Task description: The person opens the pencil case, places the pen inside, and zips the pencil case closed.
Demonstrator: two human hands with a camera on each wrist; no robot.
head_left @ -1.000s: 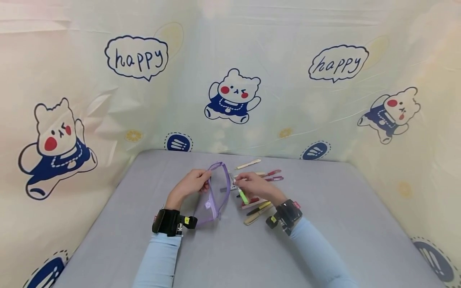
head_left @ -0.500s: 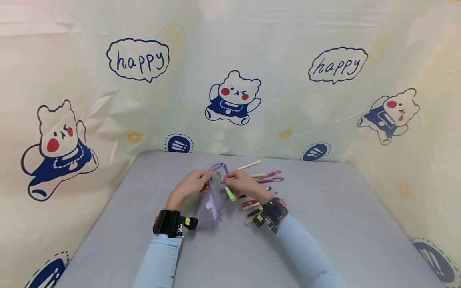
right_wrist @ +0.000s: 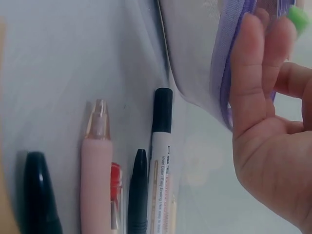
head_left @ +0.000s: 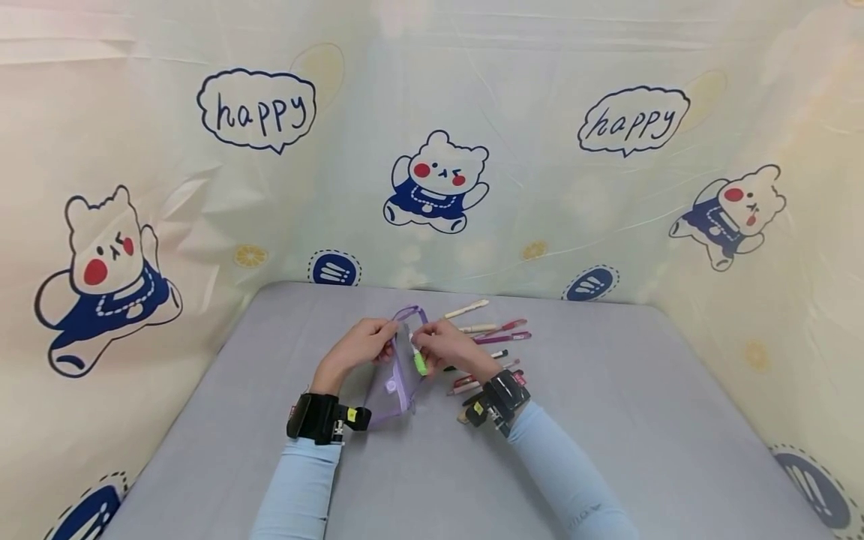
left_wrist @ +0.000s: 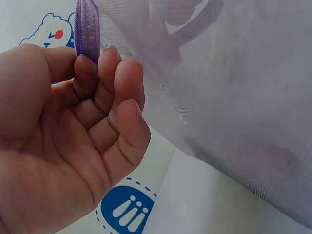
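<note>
My left hand [head_left: 358, 346] pinches the purple zip edge of a see-through mesh pencil case [head_left: 379, 400]. In the left wrist view the thumb and index finger of my left hand [left_wrist: 78, 131] meet on that zip, and the mesh [left_wrist: 219, 107] spreads to the right. A slim white pen with a bright green end [head_left: 421, 364] is between the fingers of my right hand [head_left: 454, 349]. It slants at the case's mouth, green end lower and nearer me. The right wrist view shows only its green end [right_wrist: 297, 18] past the fingers, beside the purple zip.
Several pens lie right of the case: a cream pen [head_left: 467, 308] at the back, a red one [head_left: 514, 324], a purple one [head_left: 514, 337]. Beneath my right wrist lie others, among them a black-capped marker [right_wrist: 162, 109] and a pink pen [right_wrist: 96, 185]. Printed cloth walls surround the grey table [head_left: 607, 420].
My right hand has moved left with the green-ended pen, from above the loose pens to the case's mouth. The left hand keeps its hold and has hardly moved.
</note>
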